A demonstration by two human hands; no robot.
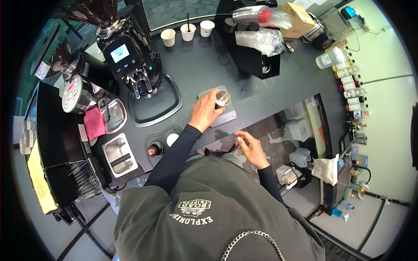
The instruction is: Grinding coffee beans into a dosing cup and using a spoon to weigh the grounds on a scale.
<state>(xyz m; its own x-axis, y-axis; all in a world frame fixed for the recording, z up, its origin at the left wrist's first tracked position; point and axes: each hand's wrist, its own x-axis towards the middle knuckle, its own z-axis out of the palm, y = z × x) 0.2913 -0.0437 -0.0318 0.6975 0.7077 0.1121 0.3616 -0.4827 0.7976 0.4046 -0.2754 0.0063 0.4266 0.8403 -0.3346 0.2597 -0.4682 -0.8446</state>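
My left hand (204, 109) is closed round a small silver metal cup (222, 98), whose round mouth faces up. Beneath that hand lies a flat grey scale (227, 114) on the dark counter; I cannot tell whether the cup touches it. Off the counter's front edge, my right hand (251, 149) hangs over the floor with loosely bent fingers apart and nothing visible in them. To the left of the scale stands a black coffee grinder (130, 56) with a lit screen and a dark tray (155, 116) under its spout.
Three paper cups (188, 32) line the counter's back edge. Stacked plastic cups (261, 17) lie at the back right, near a cardboard box (297, 21). A steel bin (119, 155) with a black bar sits at left, and a tamper (155, 149) is beside my left forearm.
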